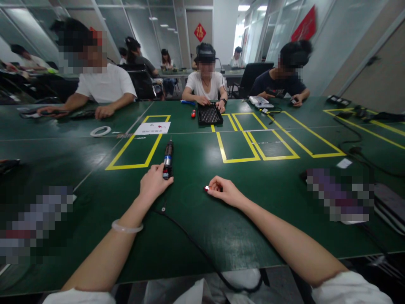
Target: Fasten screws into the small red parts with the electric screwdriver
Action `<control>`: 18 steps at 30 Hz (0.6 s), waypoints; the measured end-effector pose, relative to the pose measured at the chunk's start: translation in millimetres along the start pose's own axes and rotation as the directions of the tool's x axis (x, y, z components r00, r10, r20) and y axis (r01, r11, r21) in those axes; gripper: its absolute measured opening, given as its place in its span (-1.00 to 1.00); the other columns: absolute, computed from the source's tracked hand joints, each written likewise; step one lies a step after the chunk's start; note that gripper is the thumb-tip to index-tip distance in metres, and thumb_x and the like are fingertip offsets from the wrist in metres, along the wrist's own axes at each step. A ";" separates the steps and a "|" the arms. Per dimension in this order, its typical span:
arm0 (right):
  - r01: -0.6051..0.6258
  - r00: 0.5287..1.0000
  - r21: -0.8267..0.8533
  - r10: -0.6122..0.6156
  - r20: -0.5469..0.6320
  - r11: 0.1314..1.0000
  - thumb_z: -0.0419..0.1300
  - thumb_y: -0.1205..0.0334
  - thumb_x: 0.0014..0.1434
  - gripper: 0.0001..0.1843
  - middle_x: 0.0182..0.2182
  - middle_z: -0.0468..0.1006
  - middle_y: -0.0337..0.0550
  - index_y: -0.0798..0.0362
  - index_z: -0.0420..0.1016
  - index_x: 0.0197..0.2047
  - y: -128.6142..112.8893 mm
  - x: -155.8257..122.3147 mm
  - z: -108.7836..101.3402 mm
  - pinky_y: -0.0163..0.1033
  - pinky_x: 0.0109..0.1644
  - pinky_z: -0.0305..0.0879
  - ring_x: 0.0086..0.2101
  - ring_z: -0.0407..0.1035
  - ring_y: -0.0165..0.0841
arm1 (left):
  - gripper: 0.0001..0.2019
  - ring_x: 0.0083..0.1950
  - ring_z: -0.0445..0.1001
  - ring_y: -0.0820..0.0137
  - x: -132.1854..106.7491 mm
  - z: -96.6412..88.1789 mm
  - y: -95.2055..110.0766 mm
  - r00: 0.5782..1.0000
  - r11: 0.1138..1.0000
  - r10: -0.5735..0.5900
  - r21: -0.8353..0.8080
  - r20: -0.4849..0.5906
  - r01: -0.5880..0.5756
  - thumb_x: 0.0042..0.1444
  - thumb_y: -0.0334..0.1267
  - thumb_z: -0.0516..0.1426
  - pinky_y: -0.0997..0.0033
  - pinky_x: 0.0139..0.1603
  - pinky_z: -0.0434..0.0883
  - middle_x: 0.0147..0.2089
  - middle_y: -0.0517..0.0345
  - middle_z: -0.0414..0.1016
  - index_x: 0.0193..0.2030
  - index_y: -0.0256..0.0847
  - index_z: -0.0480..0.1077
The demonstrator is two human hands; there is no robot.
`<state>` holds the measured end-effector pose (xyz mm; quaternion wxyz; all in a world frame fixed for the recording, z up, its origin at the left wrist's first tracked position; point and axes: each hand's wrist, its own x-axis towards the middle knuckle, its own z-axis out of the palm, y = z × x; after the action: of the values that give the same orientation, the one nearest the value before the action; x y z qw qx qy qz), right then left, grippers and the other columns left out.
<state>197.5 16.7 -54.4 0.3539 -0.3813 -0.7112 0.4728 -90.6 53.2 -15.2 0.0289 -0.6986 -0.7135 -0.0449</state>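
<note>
Left hand point(154, 183) grips a screwdriver point(168, 158) at the table point(190, 160); right hand point(224, 191) pinches a small red piece point(206, 188).
So slight a pinch could drop it; the black cord point(190, 235) could snag the left arm. The red diamond sign point(200, 32) reads 福; the white sheet's point(148, 129) print is illegible.

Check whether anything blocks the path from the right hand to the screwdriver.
Nothing visible stands between the right hand and the screwdriver, except at its near end, where the left hand holds it.
</note>
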 end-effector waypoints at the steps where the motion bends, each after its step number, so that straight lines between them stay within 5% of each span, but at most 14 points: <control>1: 0.007 1.000 -0.009 -0.007 -0.005 1.000 0.24 0.11 0.12 -0.75 -0.46 0.39 -0.28 0.09 0.37 -0.24 0.6 0.1 0.2 -0.36 -0.37 0.22 -0.47 0.27 -0.47 | -0.39 -0.05 0.44 0.07 -4.1 0.8 9.2 0.999 0.999 0.048 -0.004 -0.012 -0.049 0.07 0.08 0.05 0.19 -0.16 0.41 0.12 -0.14 0.30 0.22 -0.19 0.20; 9: 0.042 0.997 -0.214 -0.055 -0.056 0.976 0.20 0.23 0.14 -0.87 -0.51 0.41 -0.31 0.06 0.33 -0.26 -3.1 -1.2 1.6 -0.36 -0.38 0.21 -0.51 0.29 -0.46 | -0.38 0.05 0.39 0.13 -34.3 3.2 67.7 0.924 0.913 0.378 -0.139 -0.057 -0.382 0.04 -0.08 0.13 0.23 -0.03 0.36 0.13 -0.07 0.30 0.26 -0.17 0.16; 18: 0.045 0.998 -0.382 -0.059 -0.024 0.923 0.26 0.24 0.08 -0.82 -0.52 0.41 -0.31 0.04 0.30 -0.35 0.5 0.4 2.5 -0.37 -0.40 0.14 -0.51 0.28 -0.44 | -0.36 0.04 0.36 0.12 -52.5 2.6 90.1 0.836 0.813 0.545 -0.203 -0.063 -0.545 0.05 -0.14 0.12 0.17 0.01 0.34 0.17 -0.08 0.27 0.29 -0.18 0.11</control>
<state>195.3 16.2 -55.5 0.2978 -0.4319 -0.7932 0.3093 0.7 3.1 -21.1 -0.0335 -0.8725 -0.4746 -0.1114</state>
